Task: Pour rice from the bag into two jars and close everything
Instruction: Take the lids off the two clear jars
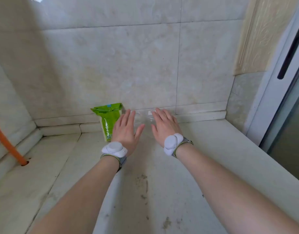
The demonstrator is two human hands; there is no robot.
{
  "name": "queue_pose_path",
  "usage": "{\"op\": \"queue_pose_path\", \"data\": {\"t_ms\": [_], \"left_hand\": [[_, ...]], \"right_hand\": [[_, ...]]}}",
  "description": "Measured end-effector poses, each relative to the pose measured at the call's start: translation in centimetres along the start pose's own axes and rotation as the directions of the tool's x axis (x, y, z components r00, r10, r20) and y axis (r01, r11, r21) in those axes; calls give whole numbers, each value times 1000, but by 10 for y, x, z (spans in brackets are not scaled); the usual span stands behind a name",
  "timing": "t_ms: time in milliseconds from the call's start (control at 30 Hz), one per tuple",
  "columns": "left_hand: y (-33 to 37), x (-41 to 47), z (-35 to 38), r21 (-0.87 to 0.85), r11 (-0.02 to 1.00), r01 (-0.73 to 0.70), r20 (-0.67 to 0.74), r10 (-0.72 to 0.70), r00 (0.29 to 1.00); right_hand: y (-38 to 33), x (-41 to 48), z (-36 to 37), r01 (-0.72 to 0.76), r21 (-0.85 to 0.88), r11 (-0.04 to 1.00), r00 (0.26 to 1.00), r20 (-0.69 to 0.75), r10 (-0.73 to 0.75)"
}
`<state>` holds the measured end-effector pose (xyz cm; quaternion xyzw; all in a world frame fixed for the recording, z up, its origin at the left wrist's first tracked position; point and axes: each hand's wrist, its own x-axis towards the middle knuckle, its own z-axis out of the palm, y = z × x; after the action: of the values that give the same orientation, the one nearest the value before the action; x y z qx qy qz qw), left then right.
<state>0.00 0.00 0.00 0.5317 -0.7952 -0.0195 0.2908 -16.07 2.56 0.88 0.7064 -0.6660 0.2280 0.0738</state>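
Note:
A green rice bag [108,120] leans against the tiled back wall, its folded top held by a small blue clip. Two clear jars stand to its right, mostly hidden behind my hands; part of one jar [150,116] with a white label shows between them. My left hand [126,132] hovers flat, fingers spread, palm down, in front of the bag's right edge. My right hand [165,125] is stretched out the same way over the right jar. Neither hand holds anything. White devices are strapped to both wrists.
The pale stone counter [145,191] has dirty smudges near its middle. An orange hose [8,146] goes into a hole at the left. Tiled walls close the back and left. A sliding glass door frame [280,98] stands at the right.

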Motion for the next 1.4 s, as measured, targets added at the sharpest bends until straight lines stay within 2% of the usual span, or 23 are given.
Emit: {"op": "queue_pose_path", "data": {"t_ms": [167,267,500,700,967,1200,1400], "left_hand": [[-4,2,5,28,1000,-5,21,4,1000],[-3,2,6,-27,1000,-1,62,3,998],[2,2,-2,-67,998,-11,41,14,999],[7,-1,-8,-56,998,-20,74,24,997],[5,7,-10,-64,998,-21,51,24,998],[10,9,-8,-94,995,27,11,-26,1000],[15,-2,-11,-98,995,22,17,-20,1000]], "right_hand": [[3,5,3,-12,0,1000,999,31,12],[4,6,2,-16,31,999,1000,10,15],[11,14,-8,22,56,998,1000,10,-23],[10,19,-14,-4,75,997,997,71,-2],[8,27,-6,-14,135,991,1000,4,13],[8,35,-7,78,-38,996,993,93,-74],[7,22,-7,103,-62,993,991,94,-97]]}}
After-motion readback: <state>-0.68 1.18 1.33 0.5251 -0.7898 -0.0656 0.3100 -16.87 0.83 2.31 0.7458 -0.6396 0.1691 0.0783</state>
